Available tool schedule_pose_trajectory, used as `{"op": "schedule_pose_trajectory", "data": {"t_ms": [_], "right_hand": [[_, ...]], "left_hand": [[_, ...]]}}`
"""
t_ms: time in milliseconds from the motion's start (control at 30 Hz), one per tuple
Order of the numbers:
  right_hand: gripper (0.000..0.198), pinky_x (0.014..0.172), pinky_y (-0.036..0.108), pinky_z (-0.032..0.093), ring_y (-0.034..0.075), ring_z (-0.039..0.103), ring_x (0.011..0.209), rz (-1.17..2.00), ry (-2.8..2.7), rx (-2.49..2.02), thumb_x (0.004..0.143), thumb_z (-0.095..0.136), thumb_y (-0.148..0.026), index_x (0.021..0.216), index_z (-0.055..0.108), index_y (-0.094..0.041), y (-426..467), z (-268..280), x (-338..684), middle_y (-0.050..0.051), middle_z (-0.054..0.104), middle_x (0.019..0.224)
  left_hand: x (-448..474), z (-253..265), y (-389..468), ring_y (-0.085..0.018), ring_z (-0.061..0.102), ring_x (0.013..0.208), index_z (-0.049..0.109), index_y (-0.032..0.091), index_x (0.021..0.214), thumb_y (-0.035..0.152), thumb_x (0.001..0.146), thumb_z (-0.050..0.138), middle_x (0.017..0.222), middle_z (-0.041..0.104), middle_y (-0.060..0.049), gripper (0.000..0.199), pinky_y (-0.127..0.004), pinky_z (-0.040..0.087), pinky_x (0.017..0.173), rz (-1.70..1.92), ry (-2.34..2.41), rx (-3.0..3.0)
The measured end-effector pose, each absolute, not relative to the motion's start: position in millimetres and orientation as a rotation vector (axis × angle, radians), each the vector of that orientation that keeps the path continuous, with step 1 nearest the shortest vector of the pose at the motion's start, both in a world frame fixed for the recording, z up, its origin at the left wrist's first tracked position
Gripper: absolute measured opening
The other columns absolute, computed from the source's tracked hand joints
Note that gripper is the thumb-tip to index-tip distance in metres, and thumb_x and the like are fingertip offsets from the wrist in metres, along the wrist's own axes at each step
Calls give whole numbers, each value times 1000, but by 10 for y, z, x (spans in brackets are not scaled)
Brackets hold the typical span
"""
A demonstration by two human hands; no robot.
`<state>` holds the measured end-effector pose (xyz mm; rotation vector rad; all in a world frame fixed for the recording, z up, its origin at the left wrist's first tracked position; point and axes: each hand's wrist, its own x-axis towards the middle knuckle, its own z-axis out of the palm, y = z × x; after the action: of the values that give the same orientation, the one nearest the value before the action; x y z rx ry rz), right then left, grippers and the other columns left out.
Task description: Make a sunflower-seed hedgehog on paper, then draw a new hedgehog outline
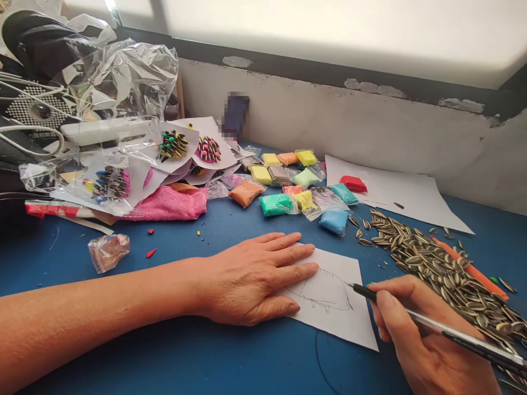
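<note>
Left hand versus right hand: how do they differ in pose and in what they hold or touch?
The left hand lies flat and outstretched, palm down, while the right hand is curled. The left hand rests on the white paper; the right hand grips a pen, its tip near the line drawing. The left hand shows with its forearm; the right hand is cut off by the bottom edge. Both are bare.

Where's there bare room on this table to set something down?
Mainly the blue table between the left forearm and the picture's bottom edge. A smaller patch, with red bits, lies between that forearm and the pink cloth. Crowded: coloured packets beyond the paper, seeds beside the right hand.
</note>
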<state>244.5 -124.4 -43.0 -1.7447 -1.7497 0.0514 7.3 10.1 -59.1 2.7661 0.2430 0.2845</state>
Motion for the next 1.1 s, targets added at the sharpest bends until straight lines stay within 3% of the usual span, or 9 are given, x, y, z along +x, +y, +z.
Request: {"op": "schedule_pose_trajectory", "data": {"t_ms": [367,600,1100], "right_hand": [[10,45,16,46,8,60,46,61,-1799,-1682,98,54,-26,90,60,-28,-1242,-451,2429,-9,62,61],[7,45,15,46,7,62,46,68,-1833,-1687,98,56,-25,93,59,-29,-1239,-466,2435,-11,64,62],[14,46,21,47,11,62,46,106,-1828,-1746,98,52,-30,88,60,-27,-1234,-429,2441,-8,63,59]], "left_hand": [[72,-569,95,-34,23,155,41,12,157,47,106,46,166,30,-17,62,-48,19,128,239,239,2783],[80,-556,95,-32,17,157,37,11,158,45,106,46,166,29,-12,63,-47,15,129,217,224,2750],[77,-553,95,-33,20,156,37,14,159,45,107,44,165,31,-13,61,-49,19,128,235,211,2748]]}}
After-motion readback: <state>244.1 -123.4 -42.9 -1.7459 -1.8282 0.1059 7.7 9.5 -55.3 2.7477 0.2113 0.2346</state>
